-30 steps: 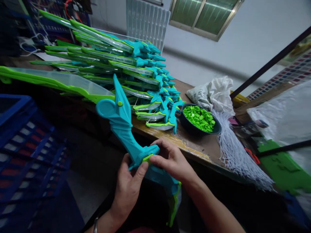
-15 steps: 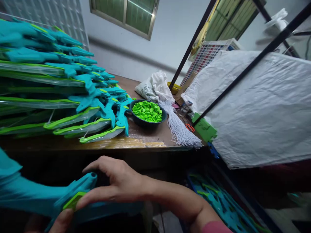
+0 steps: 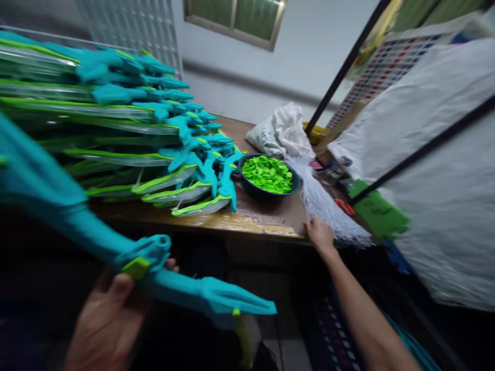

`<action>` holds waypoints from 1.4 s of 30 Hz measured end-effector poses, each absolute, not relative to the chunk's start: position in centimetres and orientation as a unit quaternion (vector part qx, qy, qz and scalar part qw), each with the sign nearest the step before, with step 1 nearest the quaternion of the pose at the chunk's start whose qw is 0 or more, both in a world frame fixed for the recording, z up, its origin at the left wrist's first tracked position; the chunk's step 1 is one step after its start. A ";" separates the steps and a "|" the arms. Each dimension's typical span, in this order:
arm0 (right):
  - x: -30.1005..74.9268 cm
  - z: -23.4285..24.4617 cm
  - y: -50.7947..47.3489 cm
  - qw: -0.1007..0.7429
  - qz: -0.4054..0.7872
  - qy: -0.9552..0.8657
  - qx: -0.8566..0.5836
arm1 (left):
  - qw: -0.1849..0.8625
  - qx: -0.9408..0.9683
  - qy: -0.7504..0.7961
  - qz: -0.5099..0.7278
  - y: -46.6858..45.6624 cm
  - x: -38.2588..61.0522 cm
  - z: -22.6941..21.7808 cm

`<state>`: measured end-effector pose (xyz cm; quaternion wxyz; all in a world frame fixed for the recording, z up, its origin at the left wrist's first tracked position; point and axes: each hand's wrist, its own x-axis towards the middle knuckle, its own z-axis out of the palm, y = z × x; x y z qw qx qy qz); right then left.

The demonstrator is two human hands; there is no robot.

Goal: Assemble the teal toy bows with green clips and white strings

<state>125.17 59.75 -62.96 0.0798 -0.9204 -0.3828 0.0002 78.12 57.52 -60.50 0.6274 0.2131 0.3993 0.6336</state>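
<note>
Turquoise bow (image 3: 108, 237), nearer than bowl (image 3: 265, 194): likely light, stiff; best held mid-body, where my left fingers (image 3: 121, 286) wrap. Right fingers (image 3: 311, 226), at strings (image 3: 327, 206) beside bowl: can't tell.

Teal bow (image 3: 110, 239) slanted, lime-accented; white strings (image 3: 327, 203) bunched.

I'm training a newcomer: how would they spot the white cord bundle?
On the workbench, find the dark bowl of green pieces. The white cord bundle fans out to its right, by the right hand; unlike the white sack behind, it is thin strands.
</note>
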 end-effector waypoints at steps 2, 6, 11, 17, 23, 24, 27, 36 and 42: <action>126.0 -63.2 60.2 0.058 0.020 -0.372 -0.926 | 0.629 0.214 0.392 0.636 57.7 79.1 -59.8; 127.6 -62.1 61.0 0.059 0.071 -0.374 -0.923 | 0.638 0.202 0.372 0.643 57.8 80.3 -59.3; 126.5 -60.5 61.0 0.172 0.126 -0.405 -0.889 | 0.651 0.201 0.356 0.640 57.0 80.3 -59.1; 116.0 -59.0 58.0 0.352 0.251 -0.537 -0.724 | 0.736 0.216 0.267 0.584 56.8 80.1 -60.2; 102.9 -55.5 54.4 0.431 0.330 -0.714 -0.442 | 0.831 0.265 0.147 0.467 56.6 80.8 -60.8; 101.7 -55.1 54.0 0.430 0.327 -0.739 -0.404 | 0.840 0.262 0.143 0.453 56.5 80.7 -60.8; 99.8 -55.0 53.1 0.397 0.331 -0.796 -0.314 | 0.844 0.251 0.137 0.455 56.0 79.8 -60.9; 95.7 -62.0 56.0 0.451 0.746 -0.354 -0.339 | 0.847 0.212 0.089 0.480 55.9 79.1 -61.1; 97.0 -60.3 60.2 0.678 0.668 -0.118 -0.282 | 0.865 0.206 0.060 0.454 56.4 78.4 -62.0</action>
